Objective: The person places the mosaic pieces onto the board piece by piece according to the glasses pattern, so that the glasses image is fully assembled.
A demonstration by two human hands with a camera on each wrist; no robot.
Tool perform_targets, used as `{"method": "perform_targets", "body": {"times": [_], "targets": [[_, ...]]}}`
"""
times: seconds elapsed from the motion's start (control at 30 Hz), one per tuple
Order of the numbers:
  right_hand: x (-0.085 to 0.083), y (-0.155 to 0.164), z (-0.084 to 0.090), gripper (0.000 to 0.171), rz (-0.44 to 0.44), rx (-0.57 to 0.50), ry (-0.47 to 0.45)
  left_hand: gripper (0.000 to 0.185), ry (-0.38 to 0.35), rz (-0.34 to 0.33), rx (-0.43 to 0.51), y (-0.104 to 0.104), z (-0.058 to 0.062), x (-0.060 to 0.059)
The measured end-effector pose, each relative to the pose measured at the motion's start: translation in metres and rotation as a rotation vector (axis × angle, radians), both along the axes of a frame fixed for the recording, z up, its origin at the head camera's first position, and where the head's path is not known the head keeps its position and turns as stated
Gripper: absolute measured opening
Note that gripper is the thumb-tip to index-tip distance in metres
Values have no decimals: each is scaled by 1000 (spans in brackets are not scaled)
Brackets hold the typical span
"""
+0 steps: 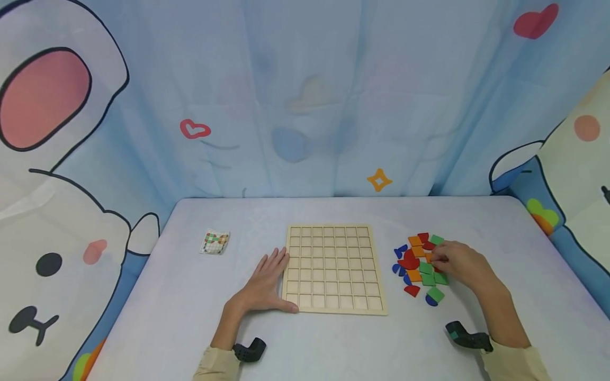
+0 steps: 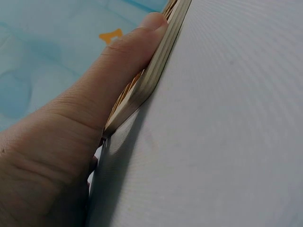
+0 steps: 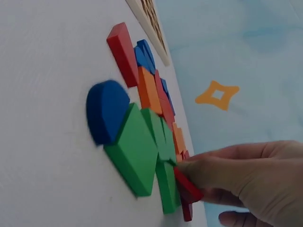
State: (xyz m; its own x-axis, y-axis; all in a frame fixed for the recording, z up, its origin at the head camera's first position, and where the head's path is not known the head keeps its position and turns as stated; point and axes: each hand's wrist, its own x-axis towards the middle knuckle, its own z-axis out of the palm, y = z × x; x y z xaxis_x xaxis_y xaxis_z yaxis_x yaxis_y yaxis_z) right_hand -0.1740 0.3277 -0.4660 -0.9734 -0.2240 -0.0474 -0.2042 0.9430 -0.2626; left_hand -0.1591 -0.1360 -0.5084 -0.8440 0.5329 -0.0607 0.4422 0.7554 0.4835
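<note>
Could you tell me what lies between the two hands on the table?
The wooden grid board lies between the left hand and the right hand, as the head view shows.

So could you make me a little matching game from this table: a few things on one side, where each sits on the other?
Things:
1. wooden grid board
2. pile of coloured tiles
3. small pattern card
4. left hand

Places:
A. far left, lying alone
B. under the right hand
C. middle of the table
D. against the board's left edge

Pairs: 1-C, 2-B, 3-A, 4-D
</note>
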Motion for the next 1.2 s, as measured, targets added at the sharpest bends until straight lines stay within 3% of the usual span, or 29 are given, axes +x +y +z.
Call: {"method": "perform_targets", "body": {"times": [0.27,0.5,0.7,0.87,1.03,1.2], "targets": [[-7,6,-6,11,51,17,40,127,-5,3,-6,-1,1,-1],[-8,25,-6,27,-46,-28,24,127,-10,-3,-15,-1,2,-2],[-7,27,-2,28,-38,-114,216,128,9,-7,-27,-2,2,-4],[-7,-15,10,29,88,-176,313,128,6,-4,-26,-1,0,-4],[-25,-55,-2,34,349,-250,513,128,-3,1,-20,0,1,-2],[-43,-87,-9,36,520,-321,588,127,4,-4,-19,0,0,-2]]}}
